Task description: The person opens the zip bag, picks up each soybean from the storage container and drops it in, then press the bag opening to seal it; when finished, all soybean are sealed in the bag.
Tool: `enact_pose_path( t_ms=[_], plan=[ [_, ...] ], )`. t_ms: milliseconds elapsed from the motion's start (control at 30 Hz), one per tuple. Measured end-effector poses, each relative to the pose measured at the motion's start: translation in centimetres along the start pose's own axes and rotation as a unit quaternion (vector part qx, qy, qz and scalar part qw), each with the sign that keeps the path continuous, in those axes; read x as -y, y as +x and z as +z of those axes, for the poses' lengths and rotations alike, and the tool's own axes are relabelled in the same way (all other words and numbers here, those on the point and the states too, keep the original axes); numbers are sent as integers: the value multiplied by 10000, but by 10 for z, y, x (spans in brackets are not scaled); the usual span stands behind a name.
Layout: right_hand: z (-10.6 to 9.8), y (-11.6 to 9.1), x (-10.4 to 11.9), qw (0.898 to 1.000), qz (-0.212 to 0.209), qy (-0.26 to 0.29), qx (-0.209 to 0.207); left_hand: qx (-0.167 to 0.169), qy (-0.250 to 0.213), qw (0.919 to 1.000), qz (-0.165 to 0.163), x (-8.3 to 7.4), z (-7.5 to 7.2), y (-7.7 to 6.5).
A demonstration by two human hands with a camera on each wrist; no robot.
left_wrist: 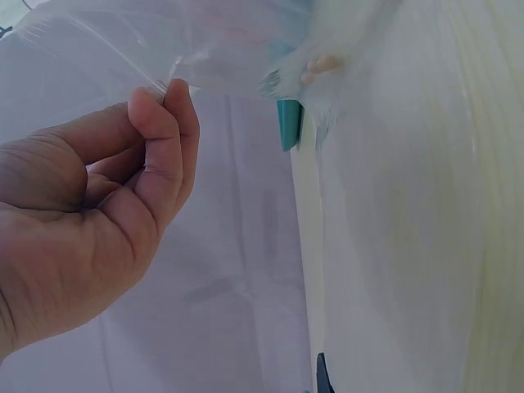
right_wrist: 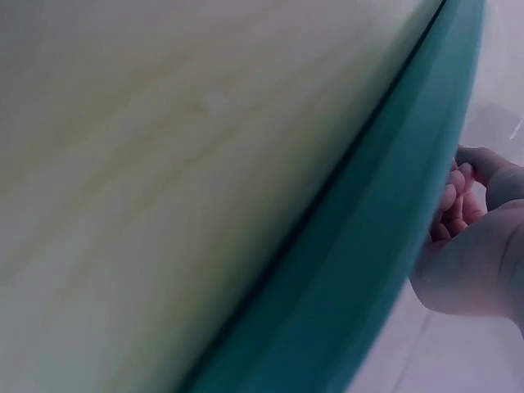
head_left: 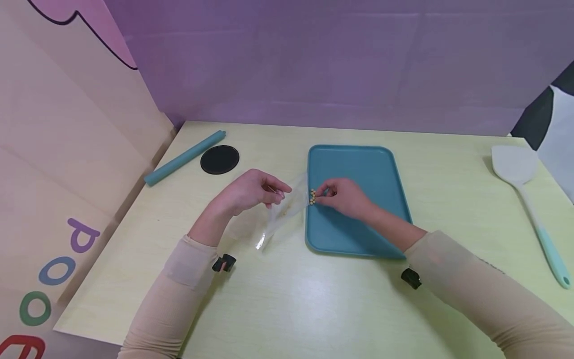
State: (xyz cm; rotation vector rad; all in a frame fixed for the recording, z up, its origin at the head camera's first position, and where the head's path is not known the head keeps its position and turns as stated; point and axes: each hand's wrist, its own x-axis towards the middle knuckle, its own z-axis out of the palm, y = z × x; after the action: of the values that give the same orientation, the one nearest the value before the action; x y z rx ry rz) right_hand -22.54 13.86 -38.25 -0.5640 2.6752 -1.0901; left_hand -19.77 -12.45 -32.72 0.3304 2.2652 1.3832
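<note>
A clear plastic bag [head_left: 291, 202] stretches between my hands, its right side reaching the left rim of the blue tray [head_left: 358, 167]. My left hand [head_left: 255, 192] pinches the bag between thumb and fingers, as the left wrist view also shows on the film [left_wrist: 106, 49]. Small yellow beans [head_left: 312, 197], like soybeans, cluster at the tray's left rim. Right against them are the curled thumb and fingers of my right hand [head_left: 345, 199]. Whether these pinch beans or the bag's edge cannot be made out. In the right wrist view the tray edge [right_wrist: 360, 246] partly covers that hand's fingers.
Left of the bag, a blue-green rolling pin [head_left: 185, 158] lies by a black round disc [head_left: 219, 159]. A white spatula [head_left: 515, 167] with a mint handle lies along the table's right side. A purple backdrop [head_left: 332, 65] stands behind the table.
</note>
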Motion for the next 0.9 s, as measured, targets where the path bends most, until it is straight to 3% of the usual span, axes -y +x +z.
enact_pose_path(
  t_ms=[367, 900],
  plan=[
    [5, 2, -4, 9989, -361, -269, -129, -27, -1, 10000, 8, 2, -1, 2],
    [5, 2, -4, 9991, -252, -340, 60, -27, -108, 9999, -8, 0, -1, 1]
  ],
)
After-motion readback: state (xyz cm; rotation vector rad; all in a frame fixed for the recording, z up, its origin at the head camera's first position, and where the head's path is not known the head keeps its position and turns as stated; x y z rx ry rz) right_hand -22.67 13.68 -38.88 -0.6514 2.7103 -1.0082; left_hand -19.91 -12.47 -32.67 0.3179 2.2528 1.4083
